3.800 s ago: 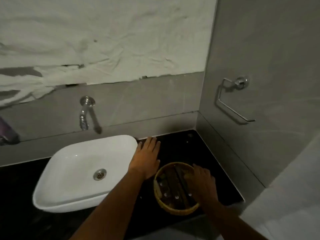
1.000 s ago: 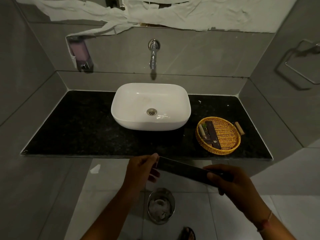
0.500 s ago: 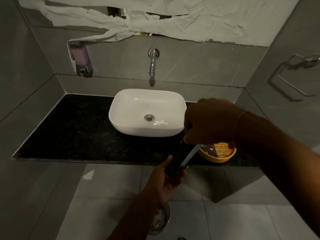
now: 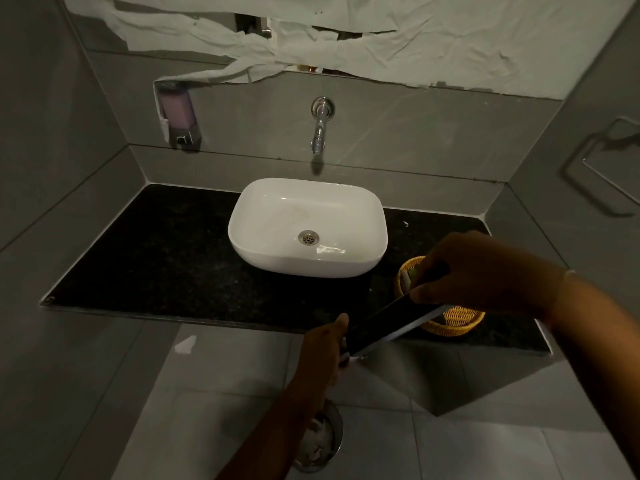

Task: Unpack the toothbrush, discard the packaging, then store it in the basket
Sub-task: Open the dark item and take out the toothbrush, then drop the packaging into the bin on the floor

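A long dark toothbrush box (image 4: 388, 325) slants between both hands in front of the counter edge. My left hand (image 4: 325, 344) grips its lower end. My right hand (image 4: 474, 271) pinches its upper end, fingers closed at the box's opening. The woven basket (image 4: 453, 320) stands on the black counter at the right, mostly hidden behind my right hand; a pale item shows at its left rim. Whether the toothbrush is out of the box cannot be seen.
A white basin (image 4: 308, 226) sits mid-counter under a wall tap (image 4: 320, 128). A soap dispenser (image 4: 178, 116) hangs on the left wall. A round metal bin (image 4: 323, 441) with crumpled paper stands on the floor below my left forearm. A towel ring (image 4: 602, 164) is on the right wall.
Since a second ago the box has tilted from flat to slanted, my right hand rising to its upper end. In the last half second my right hand shifted right and lower, uncovering more box.
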